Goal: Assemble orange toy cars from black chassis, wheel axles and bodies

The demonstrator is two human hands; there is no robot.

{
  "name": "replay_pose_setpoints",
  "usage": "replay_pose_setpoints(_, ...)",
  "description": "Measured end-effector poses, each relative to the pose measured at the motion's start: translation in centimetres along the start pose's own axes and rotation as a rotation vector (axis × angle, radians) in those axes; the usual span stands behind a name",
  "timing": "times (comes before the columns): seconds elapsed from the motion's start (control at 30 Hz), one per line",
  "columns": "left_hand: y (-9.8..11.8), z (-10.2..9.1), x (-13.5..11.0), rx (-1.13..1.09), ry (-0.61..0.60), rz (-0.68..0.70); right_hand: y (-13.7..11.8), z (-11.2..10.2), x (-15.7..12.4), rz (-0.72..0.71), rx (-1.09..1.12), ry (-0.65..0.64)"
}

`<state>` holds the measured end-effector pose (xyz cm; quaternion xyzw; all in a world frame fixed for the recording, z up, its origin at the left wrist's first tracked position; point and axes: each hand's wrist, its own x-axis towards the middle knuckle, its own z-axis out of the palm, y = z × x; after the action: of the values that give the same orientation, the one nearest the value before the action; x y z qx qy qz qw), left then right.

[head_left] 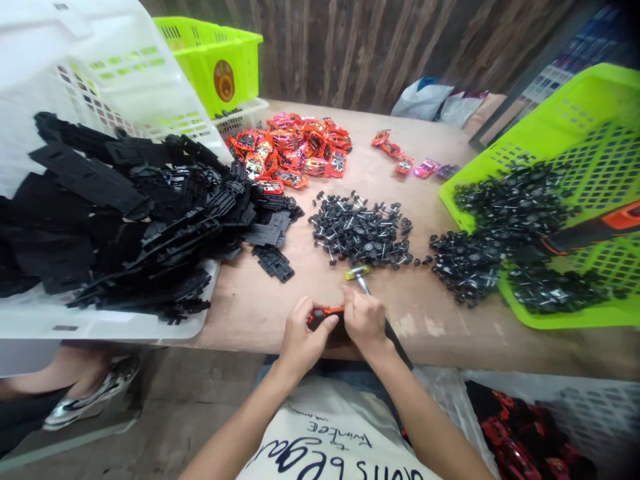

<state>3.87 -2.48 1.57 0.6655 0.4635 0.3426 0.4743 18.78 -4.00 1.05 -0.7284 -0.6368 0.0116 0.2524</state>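
Observation:
My left hand (306, 333) is closed around the left end of a toy car (327, 317), its thumb lying across the black underside. Orange bodywork shows along the car's far edge, and a wheel shows near my left fingers. My right hand (366, 320) has its fingers bent in against the car's right end and hides that part. Partly beneath my right hand lies a small hammer (357, 272) with a yellow-tipped head and a black handle. Beyond my hands is a heap of black wheels on metal axles (363, 230).
Black chassis plates (175, 200) spill from a tipped white basket (195, 327) at left. Orange car bodies (305, 150) are piled behind. A tilted green basket (545, 320) of wheel axles stands right, with an orange-black tool (590, 230). Cars fill a lower-right container (575, 407). A person's shoe (95, 393) shows lower left.

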Motion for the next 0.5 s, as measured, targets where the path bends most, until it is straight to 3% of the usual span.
replay_pose_setpoints(0.07, -0.4, -0.1, 0.8, 0.021, -0.035, -0.057, 0.8, -0.9, -0.8, 0.067, -0.046, -0.051)
replay_pose_setpoints(0.17, -1.3, -1.0, 2.6, 0.139, -0.018, -0.059, 2.8, -2.7, -3.6, 0.125, -0.166, 0.013)
replay_pose_setpoints(0.23, -1.8, -1.6, 3.5, 0.191, -0.015, -0.056, 4.0, -3.9, -6.0, 0.196, -0.172, -0.016)
replay_pose_setpoints(0.37, -2.1, -1.8, 4.1, 0.156, -0.045, -0.096, 4.2, -6.1, -10.4, 0.434, 0.224, -0.197)
replay_pose_setpoints(0.5, -2.2, -1.6, 3.9, 0.151, -0.028, -0.094, 2.4, -6.4, -13.6, 0.492, 0.573, -0.181)
